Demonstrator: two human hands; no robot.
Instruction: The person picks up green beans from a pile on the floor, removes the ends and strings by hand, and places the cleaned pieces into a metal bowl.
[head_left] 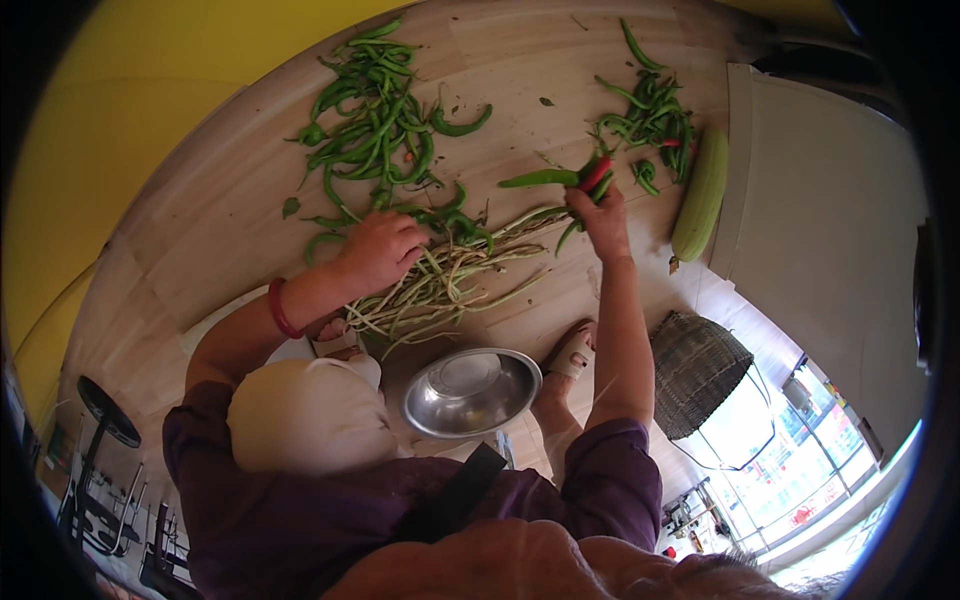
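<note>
My right hand point(602, 215) is closed around a small bunch of chili peppers, green ones and a red one point(596, 173), with a long green pepper point(540, 178) sticking out to the left. Fingers curled, my left hand point(385, 248) rests where the near end of a large heap of green peppers point(375, 120) meets a bundle of long beans point(440, 285). Whatever may be in its grasp is hidden. The pale beans lie loosely across the floor below both hands. Farther right is a smaller pile of green peppers point(652, 108) with some red among them.
A metal basin point(472, 392) stands between my feet. To the right are a long pale-green gourd point(702, 195), a woven basket point(695, 375) with a thin handle, and a large grey panel point(825, 200). A yellow surface point(130, 100) borders the wooden floor at left.
</note>
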